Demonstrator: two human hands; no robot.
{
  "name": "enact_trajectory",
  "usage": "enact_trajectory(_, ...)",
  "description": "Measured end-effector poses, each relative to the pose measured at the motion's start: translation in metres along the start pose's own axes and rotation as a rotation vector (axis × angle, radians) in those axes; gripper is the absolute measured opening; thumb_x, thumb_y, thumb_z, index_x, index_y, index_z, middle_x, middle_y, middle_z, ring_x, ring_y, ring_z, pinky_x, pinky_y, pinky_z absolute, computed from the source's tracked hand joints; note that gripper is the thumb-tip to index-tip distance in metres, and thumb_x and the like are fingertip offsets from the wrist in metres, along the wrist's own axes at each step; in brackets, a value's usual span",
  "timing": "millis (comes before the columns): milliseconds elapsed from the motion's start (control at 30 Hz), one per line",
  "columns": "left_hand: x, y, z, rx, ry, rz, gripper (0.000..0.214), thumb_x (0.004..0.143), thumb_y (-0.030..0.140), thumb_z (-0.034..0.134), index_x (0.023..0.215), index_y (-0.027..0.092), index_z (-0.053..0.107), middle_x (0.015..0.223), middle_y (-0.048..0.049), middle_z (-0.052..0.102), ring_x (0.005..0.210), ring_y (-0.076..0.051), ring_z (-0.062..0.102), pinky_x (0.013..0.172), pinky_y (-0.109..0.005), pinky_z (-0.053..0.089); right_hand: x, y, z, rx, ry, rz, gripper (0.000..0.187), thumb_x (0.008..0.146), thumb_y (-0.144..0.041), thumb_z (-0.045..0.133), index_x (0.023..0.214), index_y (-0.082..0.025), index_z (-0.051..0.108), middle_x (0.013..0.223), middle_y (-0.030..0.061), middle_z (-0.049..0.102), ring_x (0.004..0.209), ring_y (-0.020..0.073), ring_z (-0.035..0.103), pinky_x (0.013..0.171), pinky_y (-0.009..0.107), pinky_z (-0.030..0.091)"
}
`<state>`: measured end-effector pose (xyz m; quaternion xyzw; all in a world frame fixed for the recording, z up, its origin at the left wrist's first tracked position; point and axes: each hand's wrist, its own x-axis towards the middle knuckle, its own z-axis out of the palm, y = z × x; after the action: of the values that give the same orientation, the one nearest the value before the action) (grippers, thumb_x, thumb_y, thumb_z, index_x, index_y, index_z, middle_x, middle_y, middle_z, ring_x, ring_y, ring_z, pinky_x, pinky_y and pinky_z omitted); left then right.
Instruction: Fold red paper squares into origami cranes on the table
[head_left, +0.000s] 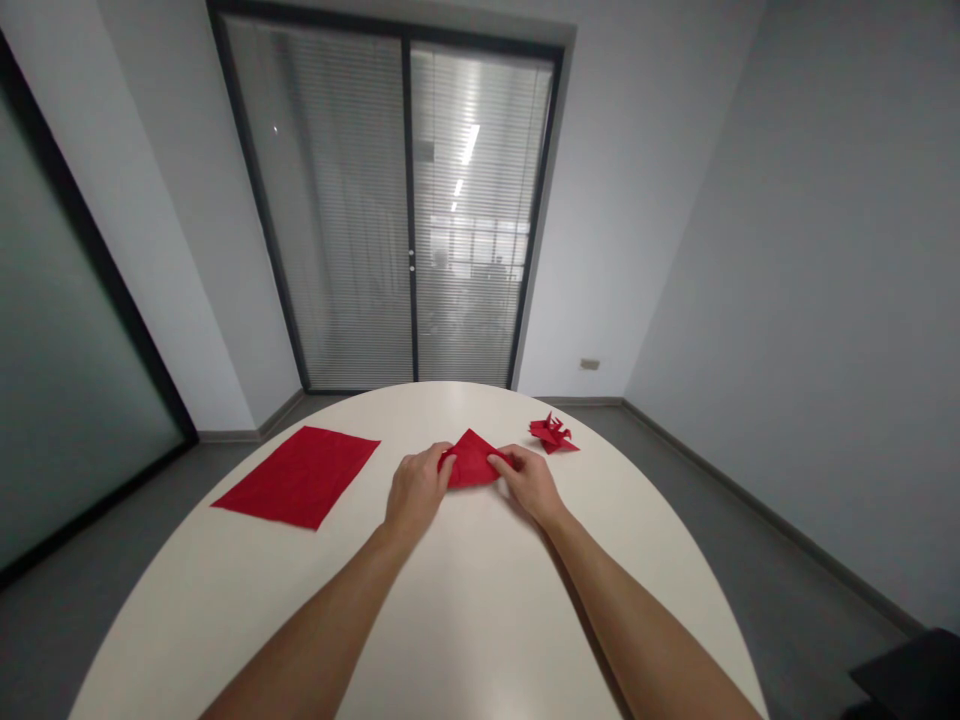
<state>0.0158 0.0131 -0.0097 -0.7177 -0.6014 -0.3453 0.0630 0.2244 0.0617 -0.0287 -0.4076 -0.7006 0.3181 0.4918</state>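
A small red folded paper (472, 460), triangular with its tip pointing away from me, lies on the round white table (465, 620). My left hand (416, 490) pinches its left corner with curled fingers. On the other side, my right hand (529, 480) presses thumb and fingers down on the right corner. Both hands rest on the tabletop with the paper between them.
A flat stack of red paper sheets (300, 475) lies to the left on the table. A finished red folded paper figure (553, 434) sits at the far right. Beyond the table's far edge are glass doors with blinds (405, 200) and grey floor.
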Motion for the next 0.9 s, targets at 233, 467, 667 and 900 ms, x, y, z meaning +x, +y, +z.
enact_trajectory(233, -0.0004, 0.0007, 0.0006, -0.029, -0.054, -0.091, 0.027, 0.104, 0.034, 0.045, 0.126, 0.026, 0.058, 0.106, -0.004, 0.076, 0.088, -0.021, 0.072, 0.075, -0.029, 0.047, 0.0017, 0.0003, 0.0006, 0.005, 0.031, 0.032, 0.036, 0.085, -0.052, 0.066, 0.083, -0.016, 0.071, 0.074, 0.0039, 0.07, 0.067, 0.0181, 0.058, 0.066, 0.029, 0.043)
enact_trajectory(467, -0.001, -0.0046, 0.0061, -0.009, -0.138, -0.154, 0.027, 0.103, 0.035, 0.044, 0.123, 0.025, 0.059, 0.097, -0.0052, 0.076, 0.086, -0.023, 0.071, 0.072, -0.03, 0.046, -0.0003, 0.0001, -0.0016, -0.201, -0.028, 0.086, 0.038, 0.087, -0.052, 0.062, 0.078, -0.017, 0.07, 0.064, 0.0011, 0.065, 0.06, 0.016, 0.053, 0.059, 0.027, 0.036)
enact_trajectory(667, -0.0006, -0.0054, 0.0034, -0.023, -0.056, -0.001, 0.023, 0.097, 0.023, 0.051, 0.117, 0.019, 0.061, 0.111, -0.0078, 0.072, 0.102, -0.024, 0.065, 0.088, -0.037, 0.047, -0.002, -0.0034, -0.0037, -0.385, -0.037, 0.121, 0.035, 0.088, -0.049, 0.06, 0.074, -0.018, 0.069, 0.065, 0.0017, 0.066, 0.06, 0.0163, 0.054, 0.057, 0.027, 0.033)
enact_trajectory(900, -0.0043, 0.0011, 0.0057, -0.142, -0.209, 0.188, 0.026, 0.093, 0.015, 0.051, 0.113, 0.02, 0.066, 0.114, -0.0064, 0.071, 0.106, -0.022, 0.062, 0.097, -0.037, 0.047, -0.0043, -0.0065, -0.0046, -0.495, -0.048, 0.118, 0.033, 0.088, -0.048, 0.06, 0.071, -0.021, 0.067, 0.064, 0.003, 0.067, 0.059, 0.0181, 0.056, 0.056, 0.028, 0.033)
